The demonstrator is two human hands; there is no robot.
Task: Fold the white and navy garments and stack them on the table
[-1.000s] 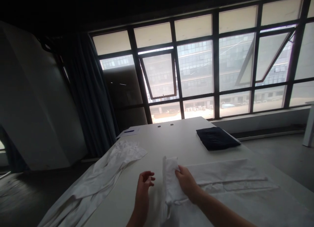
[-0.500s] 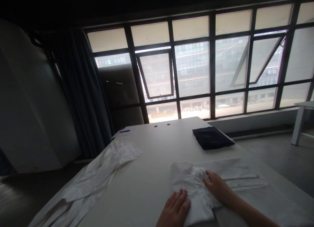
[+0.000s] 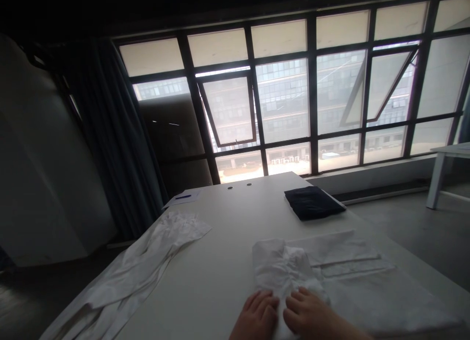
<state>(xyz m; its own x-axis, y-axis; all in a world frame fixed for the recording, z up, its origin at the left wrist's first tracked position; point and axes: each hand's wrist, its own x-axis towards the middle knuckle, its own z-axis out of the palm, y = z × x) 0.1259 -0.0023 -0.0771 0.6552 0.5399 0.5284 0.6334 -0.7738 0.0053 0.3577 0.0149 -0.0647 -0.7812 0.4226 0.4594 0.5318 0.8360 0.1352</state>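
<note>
A thin white garment (image 3: 352, 291) is spread over the right side of the table, with long straight strips running across it. Its left part is folded over into a wrinkled, gathered layer (image 3: 271, 266). My left hand (image 3: 257, 313) rests on the near left edge of that layer, fingers bent onto the cloth. Close beside it, my right hand (image 3: 306, 313) has its fingers curled down on the same layer. Fabric under both palms is hidden, and so is the garment's nearest edge.
Another crumpled white garment (image 3: 135, 271) lies along the table's left edge. A folded dark cloth (image 3: 312, 203) sits toward the far right. Paper with a blue pen (image 3: 182, 197) lies at the far left of the white table (image 3: 235, 217). Windows (image 3: 282, 100) stand beyond.
My right hand has moved from the upper right of the folded layer toward me, close beside my left hand. The left hand stays near the same edge, its fingers now more bent.
</note>
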